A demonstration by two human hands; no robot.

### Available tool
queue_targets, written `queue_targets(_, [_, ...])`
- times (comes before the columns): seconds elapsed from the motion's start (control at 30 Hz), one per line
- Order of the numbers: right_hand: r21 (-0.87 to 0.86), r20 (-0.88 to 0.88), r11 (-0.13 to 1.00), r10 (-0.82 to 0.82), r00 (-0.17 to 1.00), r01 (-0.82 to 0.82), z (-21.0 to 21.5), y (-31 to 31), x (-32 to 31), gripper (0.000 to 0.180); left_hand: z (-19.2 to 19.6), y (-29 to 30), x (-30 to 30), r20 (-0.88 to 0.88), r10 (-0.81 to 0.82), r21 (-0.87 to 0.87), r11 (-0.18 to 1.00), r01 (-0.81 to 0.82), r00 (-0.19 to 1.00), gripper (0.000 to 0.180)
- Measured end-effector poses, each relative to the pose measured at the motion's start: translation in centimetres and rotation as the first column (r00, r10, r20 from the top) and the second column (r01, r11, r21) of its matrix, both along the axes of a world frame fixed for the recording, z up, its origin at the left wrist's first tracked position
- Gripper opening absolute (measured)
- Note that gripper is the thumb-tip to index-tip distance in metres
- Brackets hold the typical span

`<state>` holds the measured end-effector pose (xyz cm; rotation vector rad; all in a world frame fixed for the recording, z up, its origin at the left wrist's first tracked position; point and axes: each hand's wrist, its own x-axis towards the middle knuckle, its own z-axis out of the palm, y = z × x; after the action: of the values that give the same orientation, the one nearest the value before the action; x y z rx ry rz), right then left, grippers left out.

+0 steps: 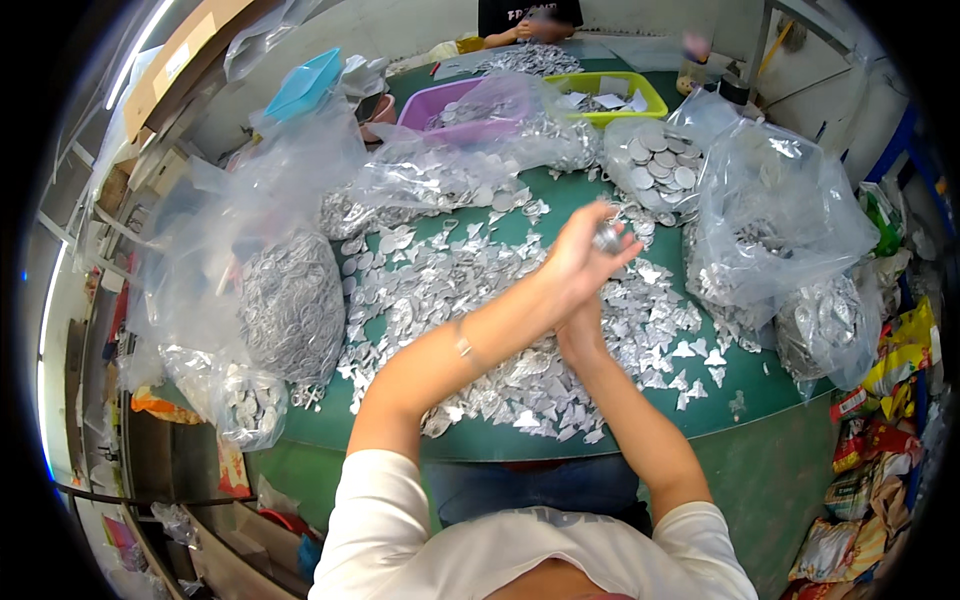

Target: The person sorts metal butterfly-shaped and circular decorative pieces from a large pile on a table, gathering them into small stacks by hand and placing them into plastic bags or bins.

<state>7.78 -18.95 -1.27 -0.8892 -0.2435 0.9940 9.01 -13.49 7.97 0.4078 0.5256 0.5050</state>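
Note:
My left hand [578,258] is raised over the green table [640,425], its fingers closed on a small shiny silver piece [607,237]. Just below it is my right hand [580,335], pressed against the left wrist; its fingers are hidden, so I cannot tell what it holds. A thin bracelet sits on my left forearm [462,347]. Under both hands lies a wide spread of flat silver cut-out pieces [440,285], many of them heart- or wing-shaped.
Clear plastic bags full of silver pieces stand at the left [290,300] and right [770,220]. A purple basin [450,105], a yellow-green basket [610,95] and a blue tray [305,85] sit farther back. Another person [525,20] works at the far end. Colourful packets [880,420] pile up at the right.

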Motion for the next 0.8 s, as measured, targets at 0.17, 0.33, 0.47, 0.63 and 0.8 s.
queue_targets(0.17, [-0.062,-0.006,0.993,0.096,0.995,-0.096,-0.2,0.2,-1.4,0.021,1.0,4.5,9.8,0.257,-0.107,0.276,0.961,0.033,0.96,0.065])
queue_targets(0.33, [-0.024,-0.029,0.999,-0.042,0.999,0.041,-0.5,0.6,-1.6,0.022,-1.4,4.4,8.9,-0.008,0.109,0.454,0.886,-0.094,0.994,0.042])
queue_targets(0.47, [0.075,-0.041,0.971,-0.225,0.973,0.228,-2.3,0.9,0.7,0.025,-1.7,1.4,1.3,0.034,0.242,0.764,0.619,-0.181,0.97,0.031])
queue_targets(0.63, [0.023,0.345,0.983,-0.178,0.922,0.181,1.3,-0.7,-2.2,0.032,-3.3,-4.3,-9.8,-0.158,0.484,0.506,0.788,-0.35,0.86,0.027])
queue_targets(0.8, [0.072,0.943,0.992,-0.033,0.332,-0.106,0.4,-0.9,-4.6,0.041,-4.7,-5.6,-12.5,-0.071,0.51,0.149,0.855,-0.497,0.857,0.023])
